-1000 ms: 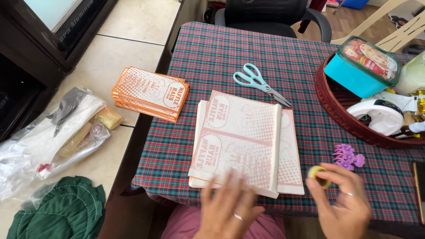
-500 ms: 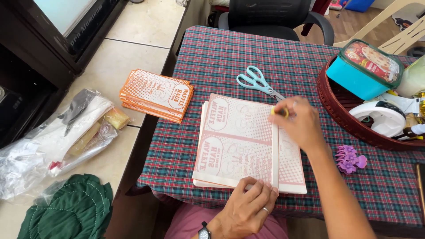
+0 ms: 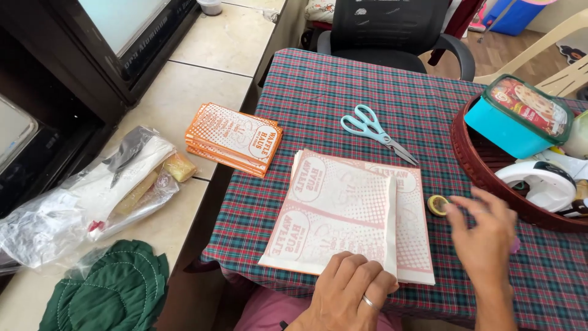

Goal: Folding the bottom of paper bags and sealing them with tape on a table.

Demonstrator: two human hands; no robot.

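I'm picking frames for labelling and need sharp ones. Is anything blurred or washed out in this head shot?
Head view: the right hand is smeared by motion blur, fingers soft; the left hand on the paper sheets is sharp, as are the scissors. Daylight is even on the plaid tablecloth, with soft shadows; the window glass at upper left is pale and washed out.

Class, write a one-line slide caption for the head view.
Left hand presses a stack of printed paper bags on the plaid tablecloth; right hand hovers beside a tape roll.

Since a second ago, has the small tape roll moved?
Yes. The tape roll left the right hand near the table's front edge and now lies farther back, beside the paper bags.
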